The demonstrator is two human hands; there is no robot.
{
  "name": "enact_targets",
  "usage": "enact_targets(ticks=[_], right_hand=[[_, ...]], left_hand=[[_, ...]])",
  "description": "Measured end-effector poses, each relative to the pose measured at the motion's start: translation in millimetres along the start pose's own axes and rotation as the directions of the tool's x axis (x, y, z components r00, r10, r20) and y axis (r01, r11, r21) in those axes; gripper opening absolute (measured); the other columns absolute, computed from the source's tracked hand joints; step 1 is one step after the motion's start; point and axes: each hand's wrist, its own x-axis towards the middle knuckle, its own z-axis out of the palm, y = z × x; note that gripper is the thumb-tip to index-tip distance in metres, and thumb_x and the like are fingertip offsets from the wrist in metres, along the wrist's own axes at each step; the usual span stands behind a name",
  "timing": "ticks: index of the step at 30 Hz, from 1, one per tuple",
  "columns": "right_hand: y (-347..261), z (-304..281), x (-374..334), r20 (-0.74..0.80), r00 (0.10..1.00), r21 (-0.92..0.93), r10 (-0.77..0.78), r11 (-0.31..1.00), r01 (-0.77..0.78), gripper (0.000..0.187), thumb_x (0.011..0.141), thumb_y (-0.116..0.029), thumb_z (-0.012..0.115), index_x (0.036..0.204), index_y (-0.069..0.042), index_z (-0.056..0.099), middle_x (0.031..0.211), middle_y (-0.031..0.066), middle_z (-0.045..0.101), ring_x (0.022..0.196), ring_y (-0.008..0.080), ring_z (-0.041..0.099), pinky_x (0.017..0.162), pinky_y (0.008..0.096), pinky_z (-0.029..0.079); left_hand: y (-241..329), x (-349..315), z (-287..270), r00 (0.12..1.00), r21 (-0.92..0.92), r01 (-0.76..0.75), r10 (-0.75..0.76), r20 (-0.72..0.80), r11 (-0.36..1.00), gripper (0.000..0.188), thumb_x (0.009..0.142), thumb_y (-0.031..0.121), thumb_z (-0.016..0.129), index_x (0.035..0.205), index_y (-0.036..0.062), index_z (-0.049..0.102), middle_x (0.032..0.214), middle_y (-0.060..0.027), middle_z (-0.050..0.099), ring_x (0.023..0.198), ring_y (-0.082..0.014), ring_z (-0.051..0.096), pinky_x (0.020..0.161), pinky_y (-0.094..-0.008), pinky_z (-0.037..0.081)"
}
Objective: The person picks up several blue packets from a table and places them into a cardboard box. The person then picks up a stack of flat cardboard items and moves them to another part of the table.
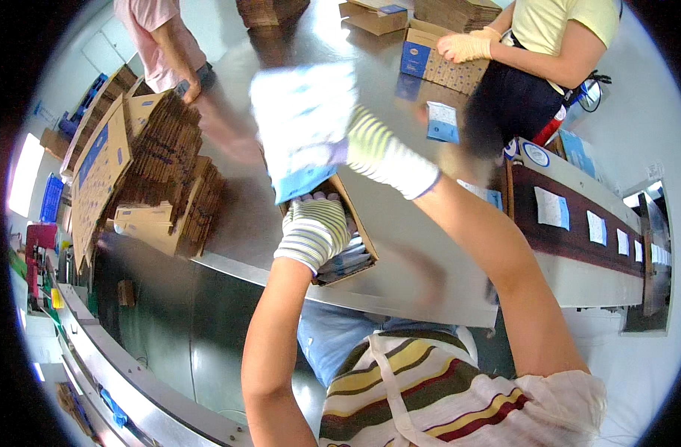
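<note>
Over the far end of a narrow open carton (355,214), at the near edge of the metal table (407,223), a white and blue packet (303,123) hangs in the right hand (363,141). That hand wears a striped glove, and its grip is clenched on the packet by the right-hand edge; the fingers beneath are hidden. Glare washes out much of the packet, so I cannot tell whether it is one or several together.

The left hand (317,223), in a matching glove, reaches into the carton with its back upward and its fingers pointing away from the body. Whether its grip is grasping anything or only resting on the filled packets (349,258) inside, I cannot tell. These packets show between the left hand and the carton's near end.

What matters most is how the packet lies to the carton. Its long axis runs nearly straight away from the body, while the carton's leans from near right to far left, so the two are slightly askew. The packet's blue end sits just beyond the left fingertips; whether they touch is unclear. The right hand is at the packet's right side, and the left is the nearer one to the carton's contents.

Farther off, a loose packet (442,121) lies on the table, and a dark conveyor belt (530,231) to the right carries more. Folded cardboard (154,149) is piled at the left.
</note>
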Motion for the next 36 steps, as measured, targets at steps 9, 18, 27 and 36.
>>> enact_targets(ticks=[9, 18, 27, 36], right_hand=[[16, 39, 19, 0.095, 0.809, -0.958, 0.58, 0.274, -0.084, 0.086, 0.061, -0.037, 0.079, 0.128, 0.004, 0.043, 0.123, 0.0208, 0.055, 0.117, 0.0324, 0.052, 0.11, 0.0506, 0.023], [-50, 33, -38, 0.05, 0.989, -0.716, -0.14, 0.686, 0.133, 0.056, 0.073, -0.033, 0.074, 0.116, -0.005, 0.054, 0.111, 0.0167, 0.057, 0.105, 0.0326, 0.055, 0.092, 0.0397, 0.044], [-33, 117, -132, 0.529, 0.848, -0.774, -0.03, 0.392, 0.497, 0.037, 0.084, -0.02, 0.047, 0.117, -0.003, 0.053, 0.09, 0.0177, 0.064, 0.071, 0.0287, 0.063, 0.057, 0.0404, 0.051], [74, -7, 75, -0.123, 0.991, -0.964, 0.044, -0.24, -0.109, 0.085, 0.074, -0.039, 0.069, 0.137, 0.004, 0.031, 0.129, 0.0218, 0.049, 0.121, 0.0319, 0.047, 0.1, 0.0463, 0.036]], left_hand=[[-13, -15, 2, 0.999, -0.158, 0.002, -0.009, -0.041, 0.988, 0.05, 0.085, 0.039, 0.052, 0.111, -0.0035, 0.054, 0.091, -0.0231, 0.065, 0.083, -0.0355, 0.064, 0.073, -0.0451, 0.051], [-21, -16, 9, 0.998, -0.138, -0.008, 0.016, 0.055, 0.99, 0.046, 0.084, 0.042, 0.053, 0.111, 0.0054, 0.062, 0.109, -0.014, 0.065, 0.096, -0.0315, 0.064, 0.082, -0.0417, 0.051], [-27, -43, -18, 0.973, -0.238, -0.228, 0.21, -0.097, 0.944, 0.029, 0.085, 0.023, 0.054, 0.1, -0.0014, 0.06, 0.093, -0.0213, 0.063, 0.087, -0.037, 0.06, 0.076, -0.0436, 0.049], [-64, -132, -63, 0.676, 0.021, -0.105, 0.087, -0.731, 0.994, 0.035, 0.071, 0.006, 0.061, 0.106, 0.0061, 0.058, 0.112, -0.0126, 0.059, 0.114, -0.0364, 0.05, 0.098, -0.0453, 0.04]])
